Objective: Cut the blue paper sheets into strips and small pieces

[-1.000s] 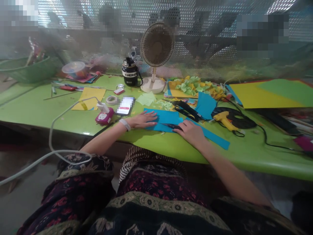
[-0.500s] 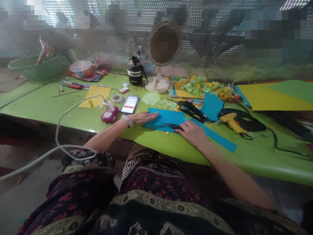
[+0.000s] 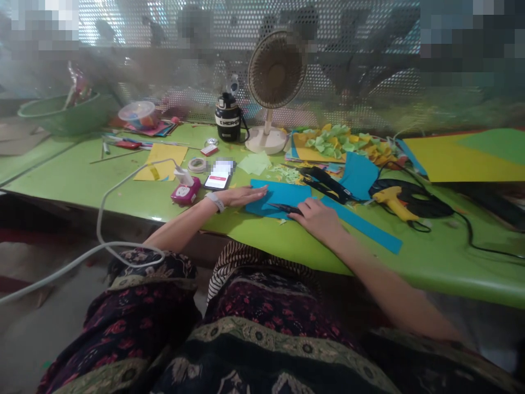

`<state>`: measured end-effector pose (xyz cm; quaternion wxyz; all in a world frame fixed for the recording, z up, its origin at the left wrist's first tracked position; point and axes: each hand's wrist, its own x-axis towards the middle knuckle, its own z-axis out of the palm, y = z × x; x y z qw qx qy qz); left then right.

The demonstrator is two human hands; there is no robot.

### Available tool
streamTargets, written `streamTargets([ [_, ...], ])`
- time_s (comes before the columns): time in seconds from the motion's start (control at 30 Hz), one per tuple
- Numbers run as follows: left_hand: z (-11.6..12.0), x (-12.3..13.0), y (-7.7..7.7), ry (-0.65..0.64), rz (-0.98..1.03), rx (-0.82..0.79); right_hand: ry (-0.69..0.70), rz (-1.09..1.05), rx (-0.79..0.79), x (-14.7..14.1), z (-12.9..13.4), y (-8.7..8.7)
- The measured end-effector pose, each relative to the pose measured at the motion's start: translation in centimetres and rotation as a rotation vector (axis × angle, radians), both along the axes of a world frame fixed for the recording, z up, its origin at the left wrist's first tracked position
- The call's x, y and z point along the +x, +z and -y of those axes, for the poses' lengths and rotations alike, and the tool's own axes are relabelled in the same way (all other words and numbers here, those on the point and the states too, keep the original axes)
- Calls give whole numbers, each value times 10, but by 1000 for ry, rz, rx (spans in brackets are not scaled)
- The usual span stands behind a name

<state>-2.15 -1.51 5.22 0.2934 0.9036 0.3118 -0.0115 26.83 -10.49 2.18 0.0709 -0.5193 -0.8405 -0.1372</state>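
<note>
A sheet of blue paper (image 3: pixel 283 192) lies on the green table near its front edge. My left hand (image 3: pixel 245 196) rests flat across the sheet's left part, fingers stretched out. Closed around a dark, pointed pair of scissors (image 3: pixel 284 208), my right hand (image 3: pixel 318 219) sits at the sheet's lower right. The blades lie over the paper and point left; my fingers hide the handles. A long blue paper strip (image 3: pixel 369 229) extends to the right beyond my right hand.
Behind the sheet lie a black tool (image 3: pixel 326 183) and green paper scraps (image 3: pixel 287 174). A yellow glue gun (image 3: pixel 396 202) is at right. A phone (image 3: pixel 220 174), magenta plug adapter (image 3: pixel 185 191), black bottle (image 3: pixel 228 120) and fan (image 3: pixel 276 71) stand left and behind.
The scissors and my right hand have shifted slightly left over the blue paper. My left hand stays flat on the sheet. The whole view has moved a little.
</note>
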Motion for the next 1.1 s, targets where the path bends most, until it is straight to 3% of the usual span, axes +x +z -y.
streamTargets([
  [0.23,1,-1,1,3,6,-12,-3,42,-49,-13,-5,2],
  [0.6,-7,-4,-10,17,30,-23,-1,38,-60,-31,-4,10],
  [0.83,-8,-5,-12,18,46,2,-19,30,-144,-44,-5,20],
  [1.1,0,-5,-4,50,27,33,78,-20,-187,-49,17,24],
])
